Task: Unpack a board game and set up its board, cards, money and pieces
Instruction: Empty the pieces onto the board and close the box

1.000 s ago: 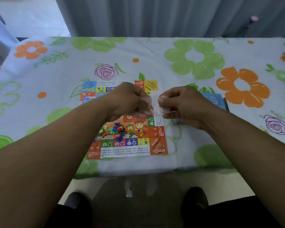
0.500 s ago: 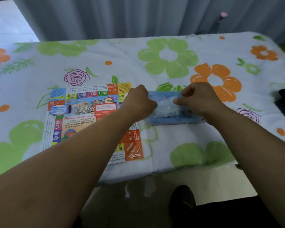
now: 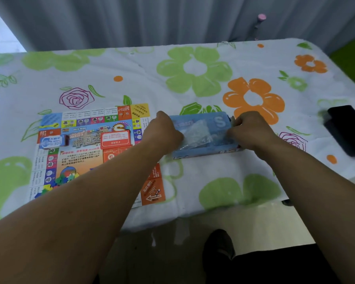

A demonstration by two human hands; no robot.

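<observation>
The colourful game board [image 3: 86, 152] lies flat on the flowered tablecloth, left of centre. On it sit a red card pack [image 3: 115, 138], a blue-and-white card pack [image 3: 53, 141] and several small coloured pieces [image 3: 59, 180]. To its right lies the blue game box [image 3: 217, 124]. Over the box, a clear plastic bag [image 3: 196, 134] is held between my left hand [image 3: 164, 130] and my right hand [image 3: 252, 130], each with curled fingers on one end. What is inside the bag cannot be made out.
A black object [image 3: 348, 130] lies at the table's right edge. The tablecloth [image 3: 193, 74] stretches back to a grey curtain [image 3: 152, 19]. My dark shoe [image 3: 219, 245] shows on the floor below the near table edge.
Both hands carried the clear bag from above the board rightward to above the blue box. The view swung right, revealing the black object.
</observation>
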